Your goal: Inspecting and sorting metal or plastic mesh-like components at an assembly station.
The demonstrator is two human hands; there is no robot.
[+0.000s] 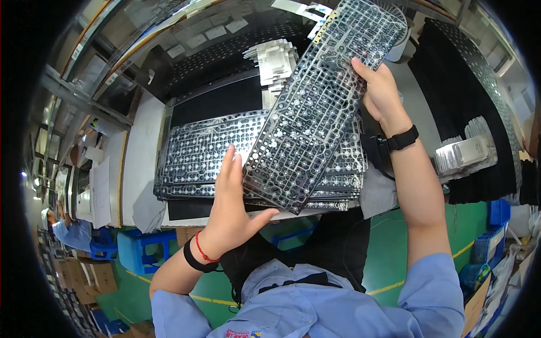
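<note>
A long keyboard membrane sheet (307, 115), dark and covered in silver traces and round dots, is held tilted over the bench, its upper end leaning away to the right. My right hand (384, 96) grips its right edge, thumb on top and the other fingers hidden beneath. Beside the sheet's lower left corner is my left hand (231, 197), fingers stretched up and thumb spread away; whether it touches the sheet I cannot tell. Under the held sheet lies a stack of similar keyboard sheets (203, 149) near the bench's front edge.
A pile of silvery, clear-white pieces (276, 65) stands behind the stack, and another such pile (465, 152) sits on black cloth (459, 67) at the right. Blue stools (143, 250) stand on the green floor (394, 248). Another person (70, 232) is far left.
</note>
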